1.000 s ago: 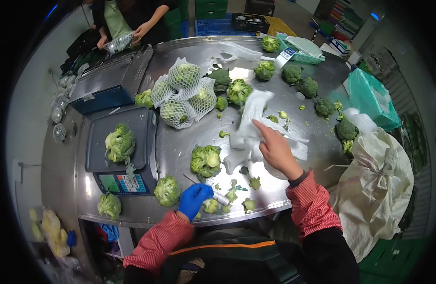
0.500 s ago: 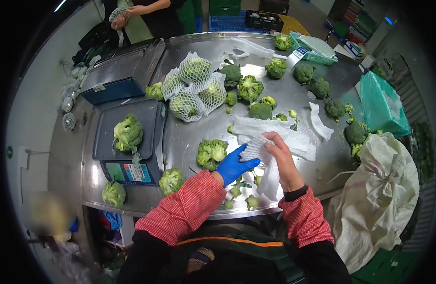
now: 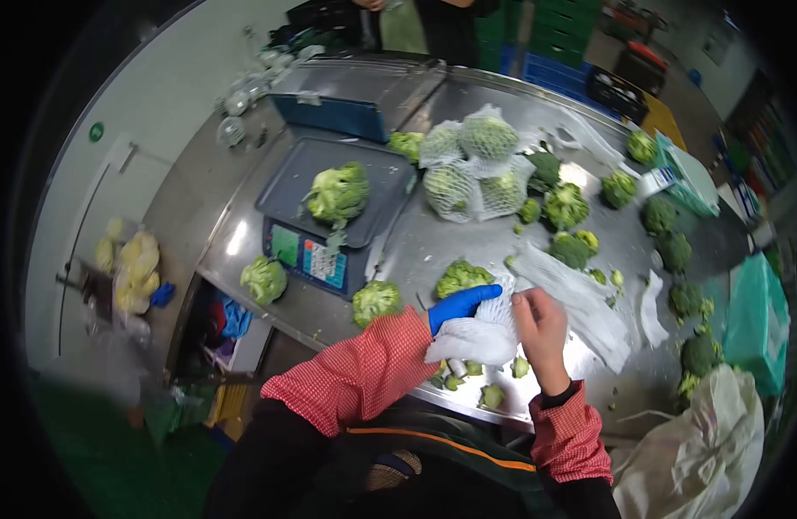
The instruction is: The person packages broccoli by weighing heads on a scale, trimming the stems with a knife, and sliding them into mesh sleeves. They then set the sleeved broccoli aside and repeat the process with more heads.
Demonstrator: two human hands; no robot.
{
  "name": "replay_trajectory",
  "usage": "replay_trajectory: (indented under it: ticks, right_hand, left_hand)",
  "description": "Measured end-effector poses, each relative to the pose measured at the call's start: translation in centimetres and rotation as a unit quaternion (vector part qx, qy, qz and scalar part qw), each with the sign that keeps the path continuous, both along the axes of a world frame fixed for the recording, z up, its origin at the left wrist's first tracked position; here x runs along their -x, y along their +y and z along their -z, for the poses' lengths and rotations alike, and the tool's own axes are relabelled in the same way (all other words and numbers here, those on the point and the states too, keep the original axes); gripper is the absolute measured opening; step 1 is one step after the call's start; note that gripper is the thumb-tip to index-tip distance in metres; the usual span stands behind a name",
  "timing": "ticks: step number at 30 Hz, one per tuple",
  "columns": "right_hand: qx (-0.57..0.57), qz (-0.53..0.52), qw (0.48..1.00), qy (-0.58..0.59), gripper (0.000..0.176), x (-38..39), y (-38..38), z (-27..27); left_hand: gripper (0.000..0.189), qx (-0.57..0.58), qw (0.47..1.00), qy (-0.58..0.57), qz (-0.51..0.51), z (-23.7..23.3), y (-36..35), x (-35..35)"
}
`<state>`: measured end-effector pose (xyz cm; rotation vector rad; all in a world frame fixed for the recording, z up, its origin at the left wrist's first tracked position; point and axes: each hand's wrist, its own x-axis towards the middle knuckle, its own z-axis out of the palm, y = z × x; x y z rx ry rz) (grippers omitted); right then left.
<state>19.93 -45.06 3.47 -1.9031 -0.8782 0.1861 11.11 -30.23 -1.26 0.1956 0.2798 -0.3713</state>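
In my blue-gloved left hand [image 3: 461, 308] is a white mesh foam sleeve [image 3: 478, 341], its loose end draped below the palm. My bare right hand [image 3: 542, 327] pinches the sleeve's upper end between thumb and fingers. A broccoli head [image 3: 464, 277] lies just behind the left hand, partly covered by it. More flat white sleeves [image 3: 576, 298] are piled right of my hands. Small broccoli stem pieces [image 3: 492, 396] lie on the steel table below them. Another broccoli head [image 3: 377, 303] sits left of my gloved hand.
A broccoli head [image 3: 340, 192] rests on the scale [image 3: 282, 186]. Several netted heads [image 3: 489, 138] are stacked behind. Loose broccoli [image 3: 674, 252] lines the right side, near a green bag [image 3: 758, 324] and a whitish sack [image 3: 697, 441]. A person [image 3: 446, 30] stands across the table.
My view has turned left, so the table appears shifted right and tilted. The sleeve's loose end has moved from beside my right hand to beneath my left.
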Motion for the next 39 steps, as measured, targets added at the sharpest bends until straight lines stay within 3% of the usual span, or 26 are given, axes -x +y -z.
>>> replay_trajectory:
  ticks: [1,3,6,8,10,11,12,13,14,17,20,22,23,24,25,26,27,28,29,31,32,34,36,37,38,39]
  right_hand:
    - [0.035,-0.022,0.998,-0.039,0.017,0.7,0.7,0.3]
    - [0.020,-0.039,0.946,-0.323,0.018,0.8,2.8,0.4]
    - [-0.071,-0.068,0.926,-0.365,0.018,2.4,5.6,-2.5]
    - [-0.046,-0.127,0.990,-0.045,0.017,4.7,6.6,-3.5]
    - [0.008,-0.183,0.924,0.335,0.015,5.3,8.1,-2.7]
    - [0.021,-0.205,0.894,0.399,0.016,5.8,9.2,-1.6]
    - [0.035,-0.226,0.857,0.462,0.018,6.4,10.2,-0.5]
    - [0.047,-0.246,0.815,0.523,0.021,7.1,11.2,0.2]
    - [0.064,-0.328,0.788,0.516,0.033,7.8,11.6,-0.4]
    - [0.105,-0.383,0.721,0.568,0.034,7.5,14.0,0.2]
    - [-0.003,-0.350,0.731,0.585,0.030,8.1,17.3,-0.2]
    - [-0.123,-0.287,0.674,0.669,0.029,7.7,19.6,-0.8]
    - [-0.183,-0.253,0.639,0.703,0.029,7.5,20.6,-1.3]
    - [-0.154,-0.197,0.663,0.705,0.028,7.6,21.3,-2.5]
    - [-0.095,-0.256,0.673,0.687,0.028,7.6,21.5,-2.4]
    - [-0.035,-0.312,0.678,0.664,0.028,7.6,21.8,-2.0]
    - [0.025,-0.366,0.678,0.637,0.028,7.6,22.1,-1.8]
    - [0.062,-0.415,0.789,0.448,0.025,8.6,22.7,-3.5]
    - [0.107,-0.356,0.856,0.359,0.024,8.3,23.2,-3.4]
    - [0.195,-0.219,0.941,0.167,0.024,7.3,24.3,-3.3]
    - [0.126,-0.106,0.974,0.159,0.024,7.4,25.6,-4.4]
    - [0.052,-0.053,0.997,0.019,0.022,6.1,27.8,-4.1]
    - [0.031,-0.020,0.998,-0.054,0.026,4.2,30.2,0.8]
    - [0.069,0.004,0.996,-0.056,0.030,2.9,31.8,3.7]
    - [0.159,-0.094,0.968,-0.170,0.040,1.3,33.0,7.4]
    - [0.127,-0.116,0.984,-0.045,0.050,1.6,33.6,8.7]
  left_hand:
    - [0.031,-0.014,0.999,0.015,-0.036,0.5,0.2,1.1]
    - [0.034,-0.038,0.993,0.047,-0.100,1.3,0.3,3.3]
    - [0.027,-0.032,0.981,0.054,-0.184,2.6,1.7,5.4]
    - [0.023,-0.041,0.971,0.041,-0.234,4.4,3.6,6.2]
    - [0.020,-0.041,0.958,0.025,-0.282,6.1,5.4,6.7]
    - [0.018,-0.038,0.950,0.019,-0.309,6.6,6.1,7.2]
    - [0.020,-0.225,0.925,-0.089,-0.293,2.4,7.4,7.9]
    - [0.021,-0.213,0.909,-0.009,-0.359,0.4,7.9,7.9]
    - [0.027,-0.373,0.849,0.032,-0.372,2.3,8.7,8.9]
    - [0.023,-0.710,0.689,0.143,0.025,4.6,12.2,12.1]
    - [0.028,-0.424,0.900,0.089,-0.049,4.6,15.1,15.6]
    - [0.033,-0.203,0.975,0.041,-0.084,4.6,17.3,17.2]
    - [0.035,-0.209,0.976,-0.020,-0.057,6.2,18.6,18.0]
    - [0.039,-0.214,0.973,-0.081,-0.033,7.7,20.0,18.7]
    - [0.044,-0.334,0.925,-0.180,0.032,10.7,21.9,19.3]
    - [0.049,-0.408,0.901,-0.095,0.112,-1.6,23.6,20.2]
    - [0.047,-0.472,0.865,-0.103,0.136,-4.9,25.0,19.9]
    - [0.047,-0.535,0.832,-0.077,0.126,-4.4,26.7,19.9]
    - [0.048,-0.594,0.795,-0.051,0.113,-3.8,28.1,19.8]
    - [0.043,-0.781,0.621,0.028,0.057,-5.9,30.4,18.1]
    - [0.041,-0.798,0.597,0.081,0.010,-6.1,31.6,17.2]
    - [0.042,-0.820,0.538,0.173,-0.087,-5.6,33.7,14.8]
    - [0.054,-0.832,0.540,0.101,-0.076,-0.6,37.2,12.4]
    - [0.061,-0.787,0.595,0.164,0.023,2.4,38.6,11.0]
    - [0.061,-0.644,0.747,0.150,-0.068,9.5,40.9,9.7]
    - [0.063,-0.523,0.839,0.088,-0.123,7.5,39.3,9.2]
